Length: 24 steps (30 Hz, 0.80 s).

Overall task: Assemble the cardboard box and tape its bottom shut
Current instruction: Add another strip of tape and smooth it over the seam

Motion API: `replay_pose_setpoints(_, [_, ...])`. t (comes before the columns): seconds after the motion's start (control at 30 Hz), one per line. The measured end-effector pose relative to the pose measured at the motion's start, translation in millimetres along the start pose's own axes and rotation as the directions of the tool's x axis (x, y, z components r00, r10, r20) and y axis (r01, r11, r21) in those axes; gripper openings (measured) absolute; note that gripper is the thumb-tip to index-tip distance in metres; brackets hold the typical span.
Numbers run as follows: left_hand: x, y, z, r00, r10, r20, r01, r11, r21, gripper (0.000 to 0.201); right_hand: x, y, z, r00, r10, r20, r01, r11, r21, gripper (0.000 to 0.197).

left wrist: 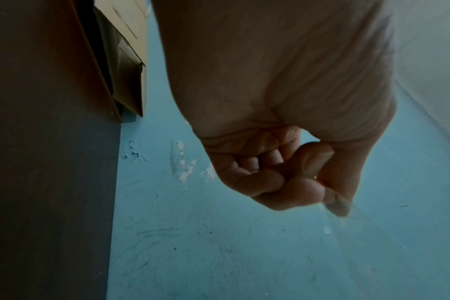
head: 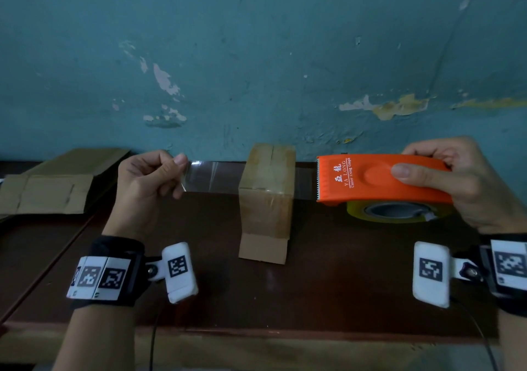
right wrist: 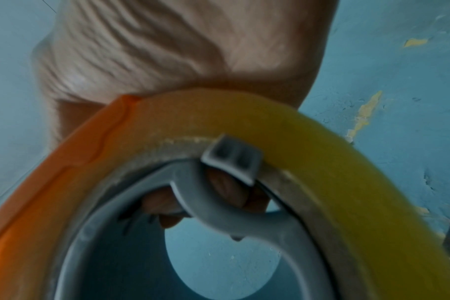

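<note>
My left hand [head: 148,182] pinches the free end of the clear tape strip [head: 211,176] at nine o'clock of the cardboard box [head: 266,196], while my right hand [head: 456,182] grips the orange tape dispenser [head: 379,178] at three o'clock, so the strip stretches taut between them, level with the box's top face. The box stands upright mid-table [head: 342,270] with its flaps closed upward, which I judge leaves the seam ready for the strip. Flattened cardboard [head: 54,188] lies well apart toward nine o'clock.
</note>
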<state>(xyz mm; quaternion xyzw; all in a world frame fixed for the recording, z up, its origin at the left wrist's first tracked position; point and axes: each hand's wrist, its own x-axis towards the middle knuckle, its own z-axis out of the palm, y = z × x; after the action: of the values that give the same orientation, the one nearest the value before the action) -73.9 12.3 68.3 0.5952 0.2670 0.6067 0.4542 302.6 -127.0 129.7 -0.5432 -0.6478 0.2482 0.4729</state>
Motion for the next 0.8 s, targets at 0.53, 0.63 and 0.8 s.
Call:
replay_pose_setpoints(0.53, [1.7, 23.8, 21.8, 0.997, 0.06, 0.058, -0.062, 0.997, 0.038, 0.036, -6.3, -17.0, -5.1, 1.0, 0.0, 0.0, 0.0, 0.977, -0.215, 0.064])
replay_pose_setpoints(0.63, [3.5, 23.9, 23.0, 0.996, 0.062, 0.064, -0.064, 0.997, 0.034, 0.039, -8.9, -20.5, -7.7, 1.0, -0.001, -0.006, 0.0, 0.975, -0.221, 0.058])
replay_pose_setpoints(0.8, [3.1, 24.1, 14.2, 0.995, 0.049, 0.088, -0.052, 0.998, 0.026, 0.052, -12.5, -27.6, -8.7, 1.0, 0.011, 0.006, -0.01, 0.974, -0.226, 0.056])
